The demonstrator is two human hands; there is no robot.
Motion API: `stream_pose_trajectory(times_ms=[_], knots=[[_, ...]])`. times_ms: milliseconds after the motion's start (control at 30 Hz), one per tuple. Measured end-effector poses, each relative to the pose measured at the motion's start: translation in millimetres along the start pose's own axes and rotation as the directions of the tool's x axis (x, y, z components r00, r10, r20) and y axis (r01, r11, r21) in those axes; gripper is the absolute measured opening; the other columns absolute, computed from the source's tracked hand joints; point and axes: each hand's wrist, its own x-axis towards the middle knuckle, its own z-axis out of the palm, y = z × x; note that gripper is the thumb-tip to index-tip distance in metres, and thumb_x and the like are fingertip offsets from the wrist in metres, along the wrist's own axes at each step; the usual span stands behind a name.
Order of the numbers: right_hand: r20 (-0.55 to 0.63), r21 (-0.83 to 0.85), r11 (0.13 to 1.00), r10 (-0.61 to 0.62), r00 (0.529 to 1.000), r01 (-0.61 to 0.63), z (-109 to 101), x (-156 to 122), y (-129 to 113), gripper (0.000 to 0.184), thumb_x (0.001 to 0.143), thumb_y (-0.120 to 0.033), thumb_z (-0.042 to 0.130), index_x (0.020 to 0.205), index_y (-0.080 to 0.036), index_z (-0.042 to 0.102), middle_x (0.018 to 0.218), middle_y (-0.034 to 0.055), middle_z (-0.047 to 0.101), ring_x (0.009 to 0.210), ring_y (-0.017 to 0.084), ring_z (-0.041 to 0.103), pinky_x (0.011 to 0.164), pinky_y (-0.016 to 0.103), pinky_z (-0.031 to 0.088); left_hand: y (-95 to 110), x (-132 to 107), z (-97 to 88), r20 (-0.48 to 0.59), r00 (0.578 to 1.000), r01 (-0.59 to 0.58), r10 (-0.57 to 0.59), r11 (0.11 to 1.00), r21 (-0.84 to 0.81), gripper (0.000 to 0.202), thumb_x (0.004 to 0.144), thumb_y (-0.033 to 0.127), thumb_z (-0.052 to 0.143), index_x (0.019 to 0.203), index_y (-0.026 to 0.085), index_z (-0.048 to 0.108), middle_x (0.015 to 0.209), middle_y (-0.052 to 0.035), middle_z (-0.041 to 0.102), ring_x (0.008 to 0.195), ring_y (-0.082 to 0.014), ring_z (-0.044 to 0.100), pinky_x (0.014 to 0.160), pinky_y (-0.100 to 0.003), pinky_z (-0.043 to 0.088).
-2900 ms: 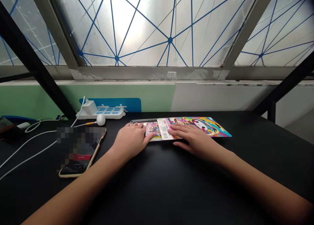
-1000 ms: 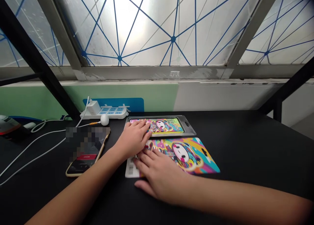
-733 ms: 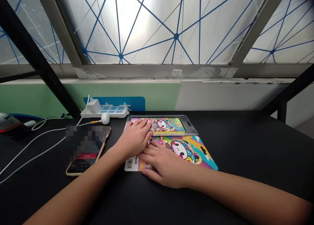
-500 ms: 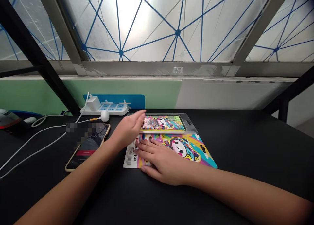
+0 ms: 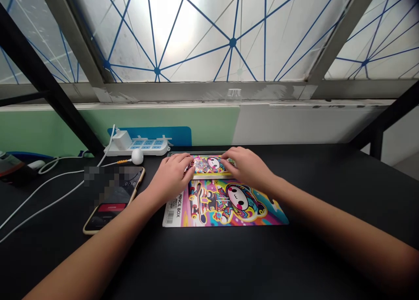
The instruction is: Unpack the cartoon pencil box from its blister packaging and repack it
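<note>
A pencil box (image 5: 207, 164) with a colourful cartoon figure on its lid lies in a clear plastic tray near the back of the black table. My left hand (image 5: 173, 173) grips its left end, thumb toward the front and fingers bent over the top. At the right end, my right hand (image 5: 248, 167) has its fingers curled onto the box and covers that corner. Just in front lies a printed backing card (image 5: 235, 204) marked "PENCIL BOX", flat, with neither hand holding it. The fingertips' undersides are hidden.
To the left lies a phone (image 5: 114, 199) with its screen lit. Behind it are a white power strip (image 5: 147, 147), a round white device (image 5: 137, 156) and white cables (image 5: 42, 182). A window and low wall stand behind the table, with black frame bars at both sides.
My right hand has left the backing card and moved up and right onto the pencil box. My left hand has lowered onto the box's left end. The view has shifted slightly.
</note>
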Motion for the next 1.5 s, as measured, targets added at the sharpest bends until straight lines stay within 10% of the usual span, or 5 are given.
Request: stream_pose_trajectory(times_ms=[133,400,867,1233,1500], knots=[[0.103,-0.001,0.998,0.068,0.992,-0.069,5.9,7.4,38.1,0.036,0.097,-0.048,0.052,0.108,-0.019,0.069,0.113,0.0143,0.068,0.104,0.032,0.060,0.089,0.049,0.049,2.6,0.0,-0.8,0.032,0.999,0.013,-0.014,1.000,0.011,0.039,0.105,0.038,0.038,0.135,0.022,0.058,0.146,-0.0091,0.059,0.137,-0.0273,0.051,0.109,-0.050,0.040],[0.241,0.056,0.992,0.095,0.966,-0.112,2.8,9.7,41.3,0.057,0.086,-0.067,0.057,0.120,-0.021,0.066,0.122,0.0172,0.061,0.116,0.038,0.054,0.098,0.057,0.045,6.4,-1.6,-0.4,0.044,0.999,0.029,-0.029,0.999,0.015,0.040,0.106,0.035,0.035,0.137,0.021,0.056,0.148,-0.0100,0.057,0.139,-0.0263,0.047,0.112,-0.051,0.037],[0.160,-0.020,0.992,0.125,0.979,-0.123,7.8,13.3,42.5,0.057,0.080,-0.074,0.060,0.106,-0.023,0.066,0.112,0.0159,0.063,0.106,0.037,0.056,0.088,0.054,0.048,7.3,-2.3,-3.4,-0.025,0.997,0.066,-0.066,0.998,-0.004,0.041,0.103,0.038,0.042,0.139,0.021,0.053,0.147,-0.0125,0.056,0.139,-0.0307,0.046,0.112,-0.051,0.036],[0.019,-0.005,0.998,0.060,0.998,-0.060,6.5,-2.9,27.6,0.046,0.090,-0.063,0.056,0.110,-0.021,0.062,0.107,0.0141,0.069,0.105,0.035,0.061,0.093,0.053,0.045,-9.3,1.2,-10.8,-0.051,0.991,0.121,-0.120,0.993,0.012,0.057,0.099,0.055,0.053,0.144,0.020,0.048,0.140,-0.0158,0.062,0.131,-0.0346,0.053,0.115,-0.066,0.026],[-0.007,0.002,1.000,0.028,1.000,-0.028,13.4,0.6,33.3,0.025,0.096,-0.039,0.050,0.100,-0.020,0.067,0.105,0.0152,0.066,0.099,0.032,0.060,0.090,0.051,0.049,-11.7,1.5,-9.3,-0.003,0.994,0.111,-0.111,0.994,-0.010,0.052,0.098,0.054,0.055,0.137,0.020,0.056,0.140,-0.0142,0.061,0.131,-0.0342,0.052,0.109,-0.054,0.039]])
